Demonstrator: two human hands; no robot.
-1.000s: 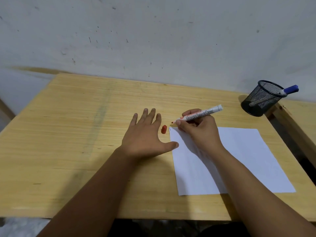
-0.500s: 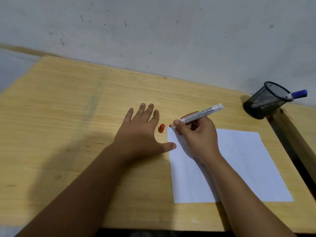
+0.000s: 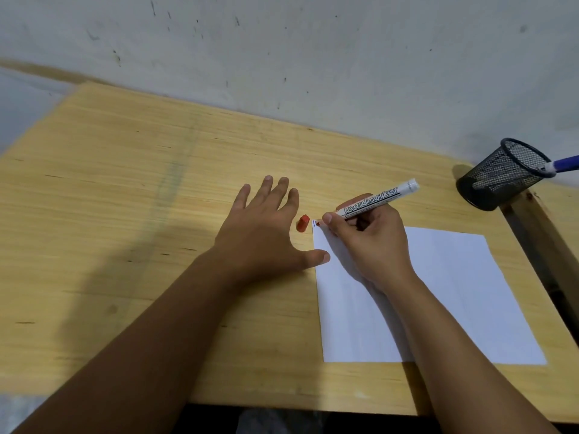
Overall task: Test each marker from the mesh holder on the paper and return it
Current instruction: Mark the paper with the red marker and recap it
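Observation:
My right hand [image 3: 369, 242] grips a white board marker [image 3: 376, 200] like a pen, its red tip touching the far left corner of the white paper [image 3: 454, 292]. A short red mark shows at that corner. The marker's red cap [image 3: 302, 223] lies on the table just left of the paper. My left hand [image 3: 266, 233] rests flat on the table with fingers spread, its thumb touching the paper's left edge. The black mesh holder [image 3: 498, 177] stands at the far right, with a blue-capped marker [image 3: 560, 165] leaning out of it.
The wooden table [image 3: 125, 214] backs onto a grey wall. A gap and a second wooden surface [image 3: 539, 220] lie to the right of the holder. The table's front edge runs just below the paper.
The marker tip has come down onto the paper's corner and left a small red mark. Both hands have stayed in place; the camera has tilted a little.

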